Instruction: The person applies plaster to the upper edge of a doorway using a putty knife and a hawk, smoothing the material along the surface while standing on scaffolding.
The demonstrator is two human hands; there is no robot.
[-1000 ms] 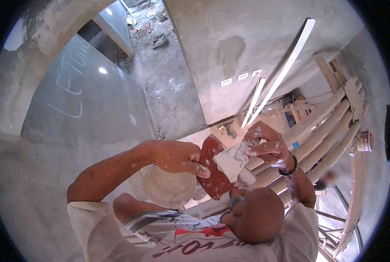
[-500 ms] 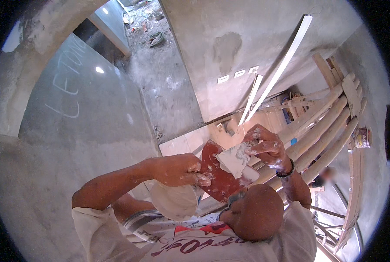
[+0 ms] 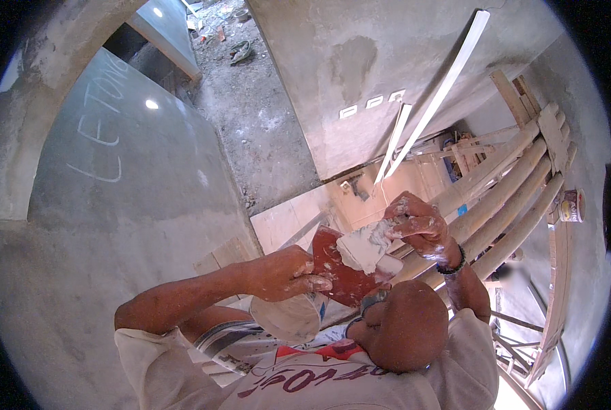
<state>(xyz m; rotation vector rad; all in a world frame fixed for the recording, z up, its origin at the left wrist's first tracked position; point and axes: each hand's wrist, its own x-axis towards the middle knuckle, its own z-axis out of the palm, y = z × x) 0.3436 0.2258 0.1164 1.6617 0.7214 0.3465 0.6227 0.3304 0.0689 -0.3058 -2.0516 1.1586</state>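
My left hand (image 3: 276, 275) is closed on one edge of a red-brown flat board (image 3: 343, 281), tilted and spotted with white paste. Over its far right part, a putty knife (image 3: 361, 250) coated in white filler lies against or just above the surface; I cannot tell which. My right hand (image 3: 420, 229), smeared with white and with a dark bead bracelet at the wrist, pinches the knife, its handle hidden by the fingers. Below my left hand sits a pale bucket (image 3: 286, 320) with whitish residue inside, partly covered by the hand and forearm.
Bamboo poles (image 3: 504, 181) of a scaffold run along the right, with a small tin (image 3: 571, 205) beyond them. A long white batten (image 3: 439, 96) leans on the grey wall (image 3: 285, 41) with its socket boxes (image 3: 374, 102). Rubble lies on the far floor (image 3: 251, 109).
The view has shifted slightly, and the bucket shows a little farther right. The putty knife and board sit slightly farther left in view; both hands keep their holds.
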